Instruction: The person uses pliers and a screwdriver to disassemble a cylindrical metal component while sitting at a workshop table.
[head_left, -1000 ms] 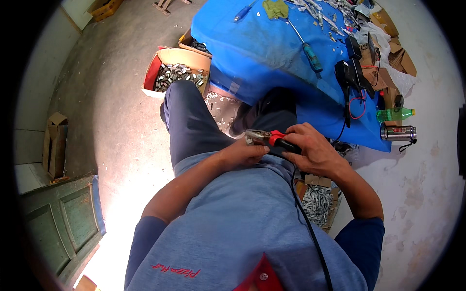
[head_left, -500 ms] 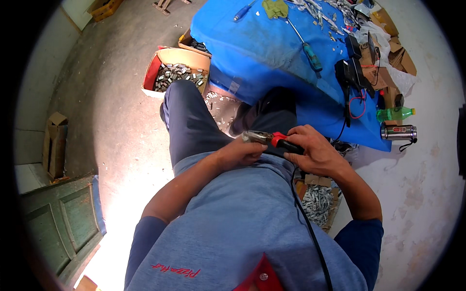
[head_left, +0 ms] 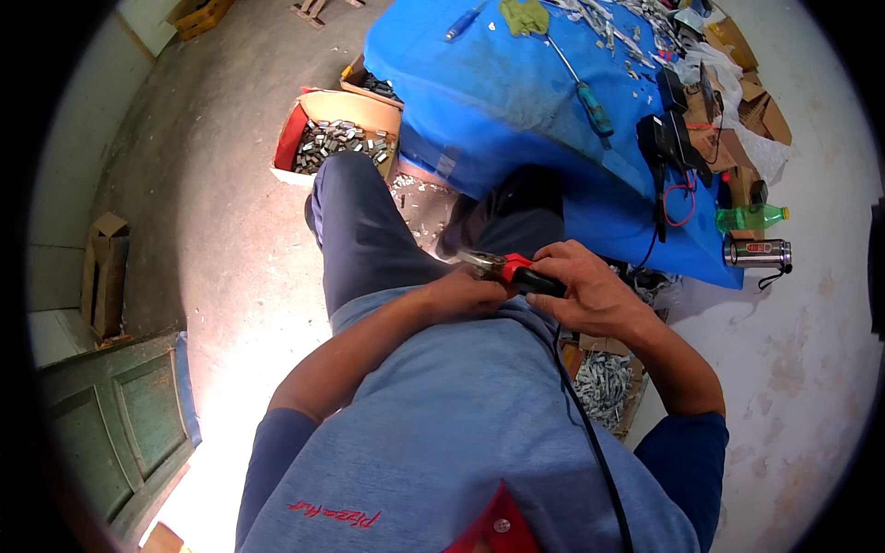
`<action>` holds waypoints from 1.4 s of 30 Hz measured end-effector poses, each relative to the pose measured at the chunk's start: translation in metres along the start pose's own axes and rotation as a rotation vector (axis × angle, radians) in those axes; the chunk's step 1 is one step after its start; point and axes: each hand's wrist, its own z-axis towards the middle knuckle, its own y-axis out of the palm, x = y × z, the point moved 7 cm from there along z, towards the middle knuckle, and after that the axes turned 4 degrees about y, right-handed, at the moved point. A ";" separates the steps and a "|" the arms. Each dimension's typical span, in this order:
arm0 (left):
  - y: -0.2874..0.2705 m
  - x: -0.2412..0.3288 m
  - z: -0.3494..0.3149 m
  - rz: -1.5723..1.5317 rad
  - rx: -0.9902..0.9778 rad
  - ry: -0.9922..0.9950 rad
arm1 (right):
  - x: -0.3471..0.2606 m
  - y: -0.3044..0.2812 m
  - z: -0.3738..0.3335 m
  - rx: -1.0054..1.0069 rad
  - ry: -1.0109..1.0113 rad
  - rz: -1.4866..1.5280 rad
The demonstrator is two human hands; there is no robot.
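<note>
My right hand (head_left: 590,293) is closed round the red-and-black handles of a pair of pliers (head_left: 538,280), in front of my waist. The metal jaws of the pliers point left, toward my left hand (head_left: 464,295). That hand is closed on a small shiny metal piece (head_left: 477,260), with the jaws right against it. My fingers cover part of the piece, so its exact kind is hidden. A black cable (head_left: 590,433) runs over my shirt and up behind my right hand.
Ahead stands a blue-covered table (head_left: 479,101) with a screwdriver (head_left: 594,109), a green cloth (head_left: 525,17) and metal scraps. A cardboard box (head_left: 289,138) of small metal pieces is beyond my knee. At right are a green bottle (head_left: 751,217) and a flask (head_left: 758,252).
The pliers and my right hand have shifted slightly left and down. My left hand has turned a little, and the metal piece now shows less.
</note>
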 end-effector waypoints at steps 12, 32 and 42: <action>-0.006 -0.008 -0.001 -0.287 -0.063 -0.027 | 0.023 -0.013 -0.015 -0.042 0.192 0.147; -0.021 -0.003 0.001 0.396 0.202 0.145 | 0.036 0.003 -0.024 -0.312 0.392 0.376; -0.029 -0.005 0.002 0.423 0.323 0.113 | 0.043 0.009 -0.025 -0.290 0.445 0.344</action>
